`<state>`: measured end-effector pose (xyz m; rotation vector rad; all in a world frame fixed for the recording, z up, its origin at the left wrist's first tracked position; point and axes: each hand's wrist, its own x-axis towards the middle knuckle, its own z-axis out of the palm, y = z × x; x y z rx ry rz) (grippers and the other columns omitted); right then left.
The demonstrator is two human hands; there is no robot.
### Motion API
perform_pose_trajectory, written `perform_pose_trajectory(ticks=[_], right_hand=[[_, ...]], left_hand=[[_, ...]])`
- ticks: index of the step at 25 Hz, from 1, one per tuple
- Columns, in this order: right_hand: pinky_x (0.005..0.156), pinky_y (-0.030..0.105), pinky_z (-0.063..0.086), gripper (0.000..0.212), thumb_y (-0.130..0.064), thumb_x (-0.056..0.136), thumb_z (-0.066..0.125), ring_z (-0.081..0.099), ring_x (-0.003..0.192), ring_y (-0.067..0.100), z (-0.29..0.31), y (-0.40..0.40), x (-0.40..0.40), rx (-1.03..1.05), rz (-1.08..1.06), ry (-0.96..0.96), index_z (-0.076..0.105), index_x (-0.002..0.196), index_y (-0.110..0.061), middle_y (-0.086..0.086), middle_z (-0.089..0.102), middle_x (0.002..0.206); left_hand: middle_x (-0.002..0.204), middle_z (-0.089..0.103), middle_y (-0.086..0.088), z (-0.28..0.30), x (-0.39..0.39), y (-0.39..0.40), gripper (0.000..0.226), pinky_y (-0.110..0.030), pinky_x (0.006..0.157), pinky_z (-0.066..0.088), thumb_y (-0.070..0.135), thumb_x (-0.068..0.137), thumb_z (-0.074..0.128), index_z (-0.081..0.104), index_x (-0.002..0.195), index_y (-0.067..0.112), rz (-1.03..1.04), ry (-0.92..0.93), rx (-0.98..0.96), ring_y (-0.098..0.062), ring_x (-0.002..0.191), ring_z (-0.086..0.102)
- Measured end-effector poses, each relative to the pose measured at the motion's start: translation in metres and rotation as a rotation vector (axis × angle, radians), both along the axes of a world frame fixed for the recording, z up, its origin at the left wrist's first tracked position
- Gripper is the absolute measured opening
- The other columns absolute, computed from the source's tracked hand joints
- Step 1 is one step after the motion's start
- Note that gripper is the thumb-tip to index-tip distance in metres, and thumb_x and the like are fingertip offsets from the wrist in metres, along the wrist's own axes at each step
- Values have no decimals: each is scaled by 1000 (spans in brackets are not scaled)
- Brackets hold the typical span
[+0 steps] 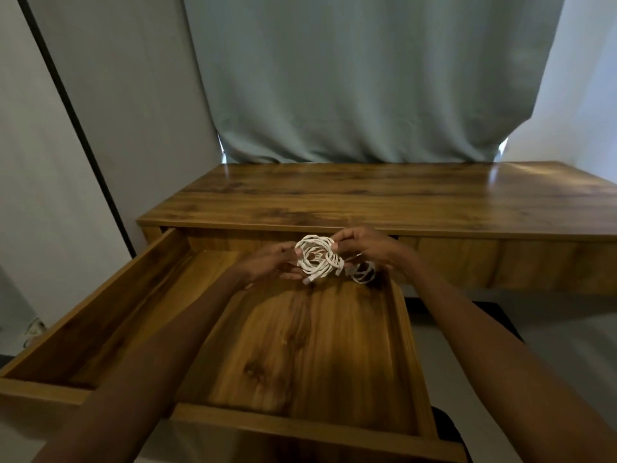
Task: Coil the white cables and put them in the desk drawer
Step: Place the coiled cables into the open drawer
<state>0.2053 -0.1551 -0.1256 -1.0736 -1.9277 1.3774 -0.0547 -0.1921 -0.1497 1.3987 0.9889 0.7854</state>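
Nearest to me is the front board of the open drawer, pulled well out from the desk, its wooden floor bare and brightly lit in the middle. Both of my forearms reach in over it from the bottom corners, the left one crossing the drawer's front edge, the right one coming in above the drawer's right wall.

Further in, over the back part of the drawer, my two hands meet on a coiled white cable. My left hand has its fingers curled on the left side of the coil, pinching the loops. My right hand pinches the top right of the same coil between thumb and fingertips. The coil is held up in the air, tilted so I see through its ring, with a plug end hanging at its lower edge.

Just right of it, below my right hand, a second coil of white cable sits in the drawer's back right corner; I cannot tell whether my right hand touches it.

Beyond the hands runs the desk top, glossy brown wood. Behind it hangs a grey-green curtain, with pale wall panels to the left.
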Motion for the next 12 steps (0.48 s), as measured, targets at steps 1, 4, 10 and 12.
perform_pose_trajectory(ticks=[1, 4, 10, 12], right_hand=[[75, 23, 55, 19, -17, 94, 69, 71, 88, 12, 2, -8, 3, 82, -7, -82, 72, 112, -11, 2, 76, 101], [78, 28, 55, 18, -25, 94, 68, 68, 91, 9, -7, -27, 6, 402, -82, -439, 71, 111, -18, -4, 73, 104], [76, 32, 46, 27, -42, 95, 60, 62, 105, 17, -39, -55, -2, 820, -66, -923, 65, 115, -25, -2, 67, 113], [75, 29, 42, 25, -40, 95, 61, 61, 107, 15, -44, -56, -5, 804, -20, -962, 65, 115, -26, -4, 65, 114]], left_hand=[[124, 68, -13, 2, 1, -3, 37, -27, 79, 57, 15, 96, 61, 57, 134, 14, -11, 115, 25, -22, 104, 66], [115, 69, -3, 1, 6, -15, 45, -19, 70, 55, 0, 92, 60, 56, 133, 18, 58, 435, 96, -13, 92, 66], [116, 64, -2, 2, 21, -42, 28, -17, 76, 42, 4, 93, 60, 68, 120, 7, 79, 822, 460, -11, 106, 56], [114, 65, 3, -1, 21, -48, 23, -20, 83, 37, 10, 94, 61, 71, 115, 12, 62, 920, 525, -8, 107, 57]])
